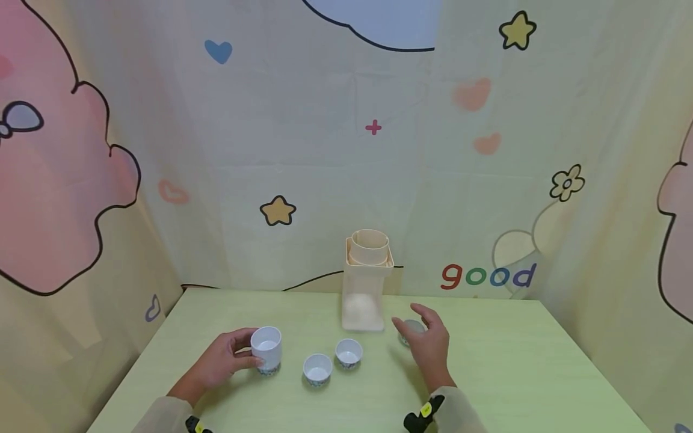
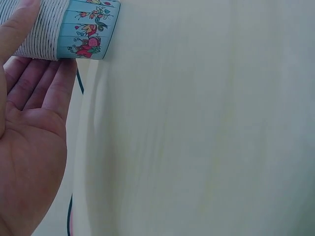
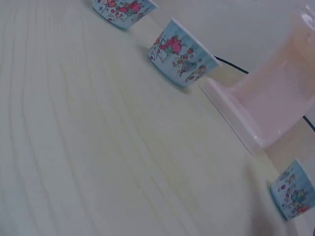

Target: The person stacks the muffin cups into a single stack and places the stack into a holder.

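Observation:
My left hand (image 1: 221,362) grips a stack of nested paper cups (image 1: 266,346), thumb on one side and fingers on the other. In the left wrist view, many white rims sit closely packed above the light blue floral base of the stack (image 2: 86,29). Over on the right, my right hand (image 1: 430,349) has its thumb and forefinger spread apart beside a small paper cup (image 1: 414,328), which it partly hides. Two more paper cups, one nearer (image 1: 317,369) and one farther (image 1: 349,353), stand upright between the hands.
A beige stand with a round tube on top (image 1: 364,300) rises at the back middle of the light green table (image 1: 520,367). Behind it hangs a printed cloth (image 1: 325,120), with more cloth along both sides.

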The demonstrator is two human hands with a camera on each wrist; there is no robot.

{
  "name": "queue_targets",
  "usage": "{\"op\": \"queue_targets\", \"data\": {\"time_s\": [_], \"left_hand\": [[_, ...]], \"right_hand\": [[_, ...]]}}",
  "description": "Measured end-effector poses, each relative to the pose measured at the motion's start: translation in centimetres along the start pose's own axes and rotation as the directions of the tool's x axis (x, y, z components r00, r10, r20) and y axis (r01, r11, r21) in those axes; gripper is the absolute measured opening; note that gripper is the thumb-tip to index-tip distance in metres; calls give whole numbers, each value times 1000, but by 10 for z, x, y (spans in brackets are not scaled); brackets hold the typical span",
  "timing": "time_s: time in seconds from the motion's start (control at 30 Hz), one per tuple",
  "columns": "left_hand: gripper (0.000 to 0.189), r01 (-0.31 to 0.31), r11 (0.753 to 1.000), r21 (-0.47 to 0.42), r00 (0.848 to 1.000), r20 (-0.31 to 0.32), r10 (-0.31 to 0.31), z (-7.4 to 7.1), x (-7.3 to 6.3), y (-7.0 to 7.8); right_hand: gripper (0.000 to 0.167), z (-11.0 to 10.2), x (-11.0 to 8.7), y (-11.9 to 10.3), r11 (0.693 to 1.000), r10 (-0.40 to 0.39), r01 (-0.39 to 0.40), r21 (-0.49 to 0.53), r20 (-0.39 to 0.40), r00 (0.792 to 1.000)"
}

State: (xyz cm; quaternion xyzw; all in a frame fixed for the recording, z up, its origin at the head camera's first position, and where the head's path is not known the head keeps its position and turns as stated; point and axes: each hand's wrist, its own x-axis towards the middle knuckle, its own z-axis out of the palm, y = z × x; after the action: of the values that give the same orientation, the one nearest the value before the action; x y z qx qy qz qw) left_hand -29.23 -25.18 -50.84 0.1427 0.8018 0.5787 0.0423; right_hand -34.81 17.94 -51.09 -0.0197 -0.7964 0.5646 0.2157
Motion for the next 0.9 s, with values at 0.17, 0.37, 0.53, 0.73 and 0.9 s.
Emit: {"op": "queue_targets", "data": {"time_s": [0.17,0.37,0.53,0.73,0.9], "left_hand": [[72,-1,1000,-2,1000,3,1,1,1,-1],[73,1,1000,-3,1000,-2,-1,0,1,-3],[74,1,1000,-8,1000,-2,-1,1,1,-3],[73,-1,1000,-19,1000,-2,1,1,1,-3],[73,-4,1000,-15,1000,2,4,0,0,-2]], "right_hand": [[66,-9,2,9,995,103,-102,-15,42,994],[74,-12,6,15,982,183,-179,-53,95,978],[80,-13,9,19,974,214,-204,-101,104,971],[87,-14,9,19,969,202,-180,-167,124,971],[83,-16,9,20,964,197,-169,-205,127,972]]}}
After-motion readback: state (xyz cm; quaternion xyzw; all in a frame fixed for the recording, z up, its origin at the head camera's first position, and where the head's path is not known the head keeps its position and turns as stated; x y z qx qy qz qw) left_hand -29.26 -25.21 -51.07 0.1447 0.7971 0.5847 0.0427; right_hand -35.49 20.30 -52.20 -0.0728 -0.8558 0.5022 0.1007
